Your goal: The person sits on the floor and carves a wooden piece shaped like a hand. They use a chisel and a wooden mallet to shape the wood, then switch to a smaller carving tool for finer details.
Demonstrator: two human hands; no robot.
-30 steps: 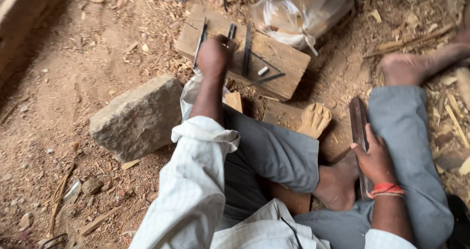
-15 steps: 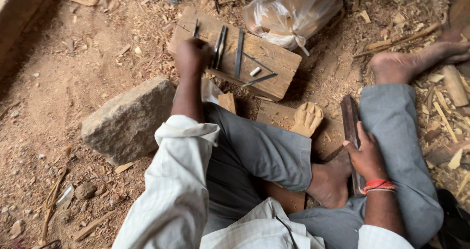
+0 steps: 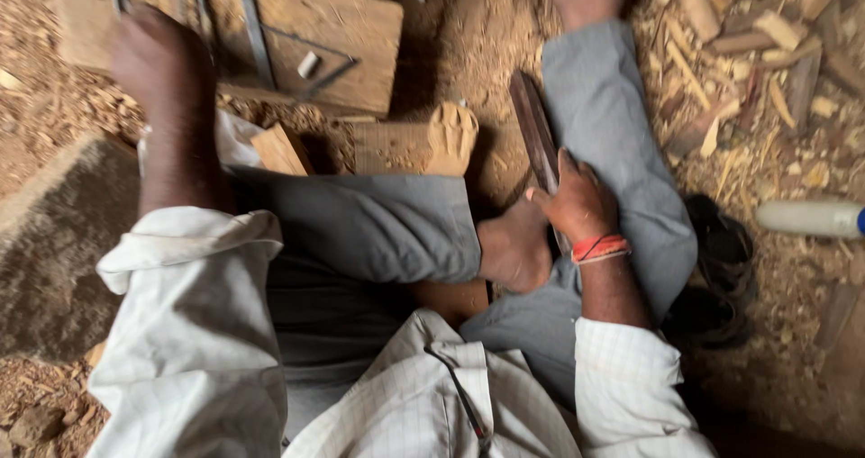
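Observation:
I sit cross-legged on a dusty floor in grey trousers. My left hand (image 3: 160, 62) reaches forward onto a flat wooden board (image 3: 347, 39) that carries several thin metal chisels (image 3: 252, 26). The hand is blurred and curled over one chisel's end; its grip is unclear. My right hand (image 3: 572, 204), with a red thread at the wrist, is closed around a dark wooden bat (image 3: 533, 134) that lies along my right leg. A pale, partly carved wood block (image 3: 423, 143) rests on the ground between my knees.
A big grey stone (image 3: 54, 242) lies at the left. Wood chips and offcuts (image 3: 748, 53) litter the ground at the upper right. A white bottle (image 3: 811, 217) and a black sandal (image 3: 721, 269) lie at the right. A small wood wedge (image 3: 279, 150) sits by my left knee.
The camera has dipped closer and shifted right. My left hand has slid left across the board over the chisels. My right hand still grips the dark bat.

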